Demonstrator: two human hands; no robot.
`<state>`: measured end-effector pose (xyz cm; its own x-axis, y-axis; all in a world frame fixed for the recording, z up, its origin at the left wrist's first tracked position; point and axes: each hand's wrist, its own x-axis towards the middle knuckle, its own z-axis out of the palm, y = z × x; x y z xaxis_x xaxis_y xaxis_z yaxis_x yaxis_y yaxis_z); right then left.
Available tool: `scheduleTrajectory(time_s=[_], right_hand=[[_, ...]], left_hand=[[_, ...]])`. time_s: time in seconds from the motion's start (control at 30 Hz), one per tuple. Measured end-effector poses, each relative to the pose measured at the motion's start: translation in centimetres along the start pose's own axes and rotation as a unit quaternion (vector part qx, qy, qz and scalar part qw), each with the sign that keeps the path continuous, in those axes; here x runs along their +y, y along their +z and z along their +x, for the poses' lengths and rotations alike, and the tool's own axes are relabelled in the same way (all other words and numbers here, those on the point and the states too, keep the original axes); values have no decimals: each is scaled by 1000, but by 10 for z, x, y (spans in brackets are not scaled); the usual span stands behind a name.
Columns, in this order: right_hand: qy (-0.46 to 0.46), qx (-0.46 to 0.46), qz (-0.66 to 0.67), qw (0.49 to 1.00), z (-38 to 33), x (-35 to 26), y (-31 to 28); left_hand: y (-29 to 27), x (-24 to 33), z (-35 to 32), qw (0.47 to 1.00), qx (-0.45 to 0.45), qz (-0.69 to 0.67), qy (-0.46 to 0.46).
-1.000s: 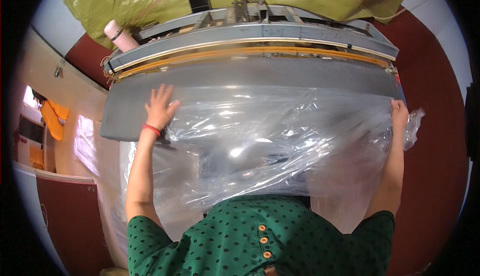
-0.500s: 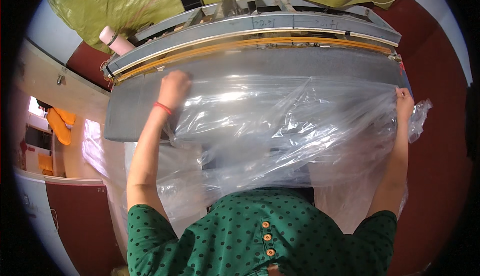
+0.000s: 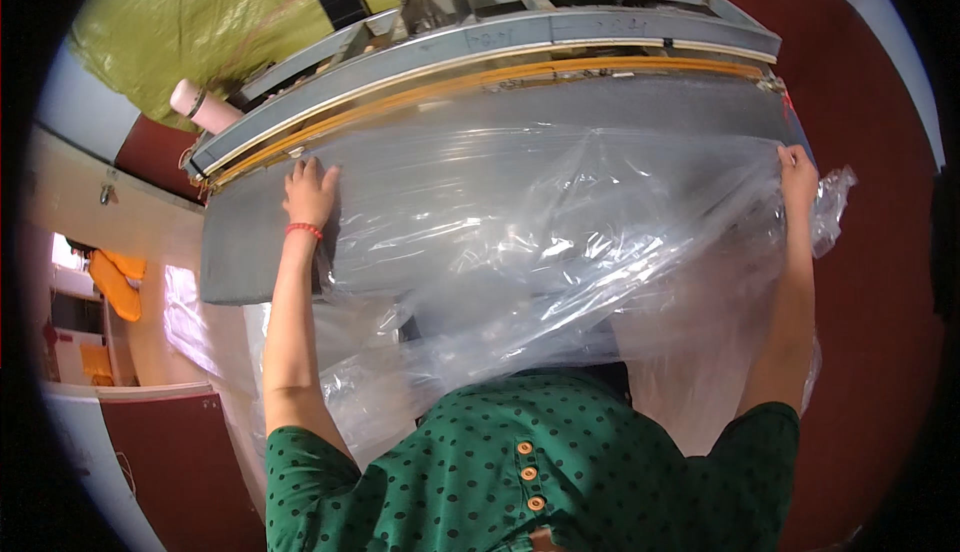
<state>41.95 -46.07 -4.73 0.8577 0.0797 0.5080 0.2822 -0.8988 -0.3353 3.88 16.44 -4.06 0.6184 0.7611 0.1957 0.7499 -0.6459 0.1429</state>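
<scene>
Spreading across the grey desk [image 3: 240,262] of a sealing machine [image 3: 480,42], the clear plastic sheet [image 3: 540,242] lies crinkled and glossy, with bright glare along its folds, and hangs over the near edge toward the person's green dotted shirt. The left hand [image 3: 310,192], a red band at its wrist, presses flat with open fingers on the sheet's far left corner. The right hand [image 3: 797,174] has its grip closed on the bunched right edge.

Clear, crinkled plastic sheet [image 3: 560,232] lies spread over the grey machine bed [image 3: 250,262].
</scene>
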Motion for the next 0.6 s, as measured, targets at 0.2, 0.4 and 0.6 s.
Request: scheduleTrajectory(time_s=[0.2,0.4,0.6], right_hand=[[43,-14,-41,998,0,3,1],[47,-16,-34,998,1,-1,4],[22,5,-5,1000,-2,14,2]], left_hand=[[-65,151,-137,818,-174,-437,331],[-57,177,-182,919,-121,-86,365],[-87,76,-54,923,-44,-75,375]])
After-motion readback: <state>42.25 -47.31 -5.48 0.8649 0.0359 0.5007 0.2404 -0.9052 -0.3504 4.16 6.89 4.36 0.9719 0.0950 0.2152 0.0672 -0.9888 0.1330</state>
